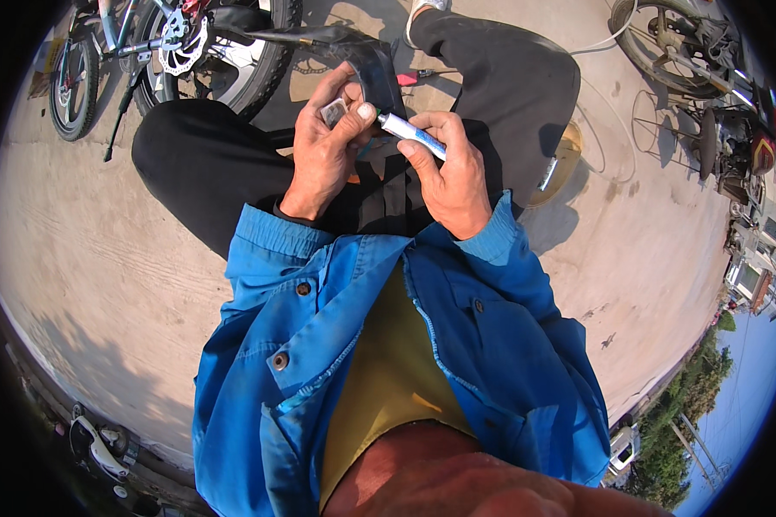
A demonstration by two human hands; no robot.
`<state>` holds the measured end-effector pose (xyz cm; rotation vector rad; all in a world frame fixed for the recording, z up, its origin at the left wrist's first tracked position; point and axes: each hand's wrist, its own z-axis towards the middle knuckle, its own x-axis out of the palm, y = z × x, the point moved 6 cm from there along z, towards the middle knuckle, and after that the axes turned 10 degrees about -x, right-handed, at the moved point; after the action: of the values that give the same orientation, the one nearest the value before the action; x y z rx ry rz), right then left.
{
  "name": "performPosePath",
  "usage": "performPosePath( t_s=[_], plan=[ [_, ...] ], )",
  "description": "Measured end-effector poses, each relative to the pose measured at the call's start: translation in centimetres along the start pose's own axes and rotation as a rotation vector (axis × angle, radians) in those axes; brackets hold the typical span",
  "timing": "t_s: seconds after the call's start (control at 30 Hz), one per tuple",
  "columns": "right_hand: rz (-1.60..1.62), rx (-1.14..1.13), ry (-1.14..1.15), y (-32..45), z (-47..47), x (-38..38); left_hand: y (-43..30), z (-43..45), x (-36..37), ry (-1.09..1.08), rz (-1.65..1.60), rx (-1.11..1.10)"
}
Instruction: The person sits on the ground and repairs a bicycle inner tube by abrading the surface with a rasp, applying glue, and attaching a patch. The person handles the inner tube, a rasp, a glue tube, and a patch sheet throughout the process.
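In my right hand (449, 171) is a small white and blue glue tube (414, 134), gripped between thumb and fingers. Its nozzle end points up and left, close to my left thumb. My left hand (330, 139) holds a black rubber inner tube (372, 71) and a small square patch in clear and pale wrapping (334, 112) between its fingers. The inner tube runs from there up and left towards a bicycle's rear wheel (252, 58). Something small and green shows at the glue nozzle; whether it is a cap I cannot tell.
A bicycle (161, 45) with a disc brake rotor (184, 48) stands at the upper left, its kickstand (121, 116) down. A red-handled tool (409, 78) lies beyond my hands. A round tan container (564, 165) is beside my right knee. Another wheel (659, 39) and a motorcycle (743, 142) are at the right.
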<state>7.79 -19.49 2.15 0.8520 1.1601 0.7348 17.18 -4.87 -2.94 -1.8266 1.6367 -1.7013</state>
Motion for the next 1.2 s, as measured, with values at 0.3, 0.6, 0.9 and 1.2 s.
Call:
performPosePath(
  t_s=[0.3, 0.6, 0.9, 1.2],
  plan=[
    [0.736, 0.675, 0.183, -2.1, 0.1, 0.9, 0.3, 0.0, -0.1, 0.006, 0.090, 0.007],
    [-0.105, 0.023, -0.011, 0.9, 0.8, -0.3, 1.0, 0.3, -0.4, 0.027, 0.072, -0.013],
    [0.268, 0.386, 0.208, -0.8, 1.2, -0.3, 0.9, 0.0, -0.3, 0.036, 0.098, -0.033],
    [-0.391, -0.284, 0.057, 2.0, 1.0, -0.2, 1.1, -0.4, -0.8, 0.036, 0.075, -0.042]
  ],
)
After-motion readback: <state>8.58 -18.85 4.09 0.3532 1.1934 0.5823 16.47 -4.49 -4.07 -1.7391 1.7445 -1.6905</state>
